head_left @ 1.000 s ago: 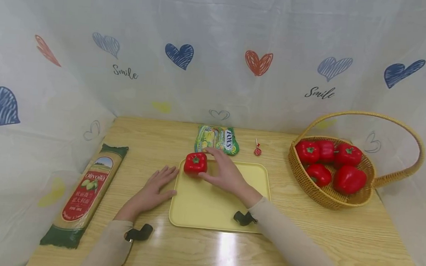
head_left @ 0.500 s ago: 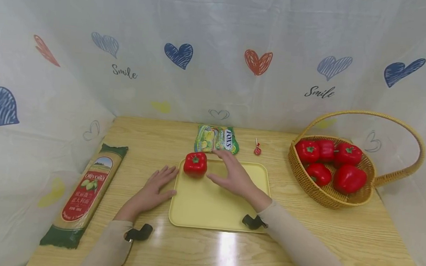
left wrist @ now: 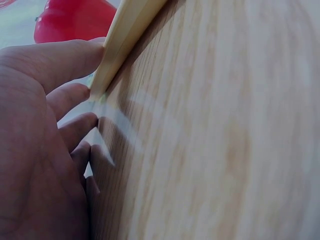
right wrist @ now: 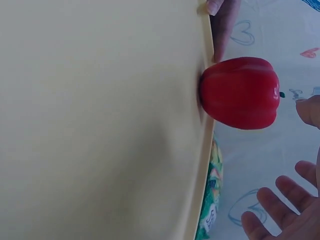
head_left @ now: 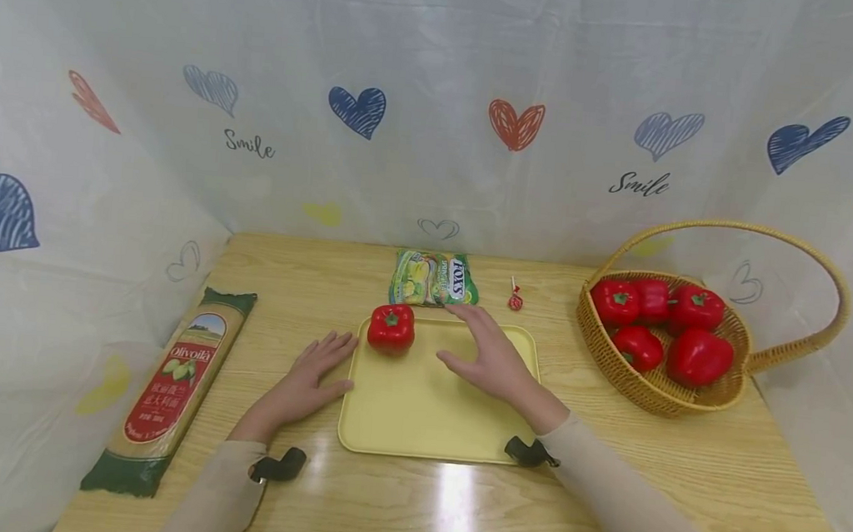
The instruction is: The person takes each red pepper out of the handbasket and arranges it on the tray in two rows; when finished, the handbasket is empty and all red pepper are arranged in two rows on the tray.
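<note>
One red bell pepper [head_left: 391,328] stands upright, stem up, in the back left corner of a yellow tray [head_left: 422,416]. My right hand [head_left: 494,361] hovers over the tray's right half, fingers spread and holding nothing, a short gap to the right of the pepper. In the right wrist view the same bell pepper [right wrist: 241,93] sits near the tray rim, apart from the fingers [right wrist: 280,207]. At the tray's left edge my left hand [head_left: 304,386] rests on the table, thumb and fingertips at the rim. The left wrist view shows the thumb [left wrist: 75,60] touching the tray wall [left wrist: 112,52].
A wicker basket [head_left: 638,391] with several red bell peppers stands at the right, its tall handle arching up. Behind the tray lie a green Fox's candy bag [head_left: 433,279] and a red lollipop [head_left: 515,302]. A long spaghetti packet [head_left: 177,380] lies at the left.
My right hand has let go of the bell pepper and moved right, away from it, over the tray. The pepper stays in the corner; my left hand has not moved.
</note>
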Available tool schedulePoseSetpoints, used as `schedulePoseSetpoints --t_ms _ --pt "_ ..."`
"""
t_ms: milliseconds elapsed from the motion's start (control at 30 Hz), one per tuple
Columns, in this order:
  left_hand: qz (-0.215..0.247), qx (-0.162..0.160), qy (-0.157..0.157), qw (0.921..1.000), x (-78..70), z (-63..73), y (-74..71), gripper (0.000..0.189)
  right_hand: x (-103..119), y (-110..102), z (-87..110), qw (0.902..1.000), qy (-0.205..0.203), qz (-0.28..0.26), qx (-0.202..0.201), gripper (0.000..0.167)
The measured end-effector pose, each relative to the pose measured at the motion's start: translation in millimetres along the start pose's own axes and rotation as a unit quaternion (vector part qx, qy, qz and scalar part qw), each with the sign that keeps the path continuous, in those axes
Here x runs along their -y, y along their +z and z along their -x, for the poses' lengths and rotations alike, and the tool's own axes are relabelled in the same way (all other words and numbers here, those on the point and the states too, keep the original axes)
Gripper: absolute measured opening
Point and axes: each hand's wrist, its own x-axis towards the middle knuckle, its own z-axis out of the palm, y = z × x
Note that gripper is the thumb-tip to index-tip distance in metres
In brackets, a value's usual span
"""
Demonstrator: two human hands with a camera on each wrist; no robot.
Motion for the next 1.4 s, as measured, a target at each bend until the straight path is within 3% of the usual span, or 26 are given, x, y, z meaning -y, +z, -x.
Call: schedulePoseSetpoints --t_ms 1400 --pt "0.012 0.009 -0.008 0.9999 -1.8 0.2 -1.4 0.071 -35.7 -69.6 45.8 0.9970 0.012 0.039 -0.065 0.064"
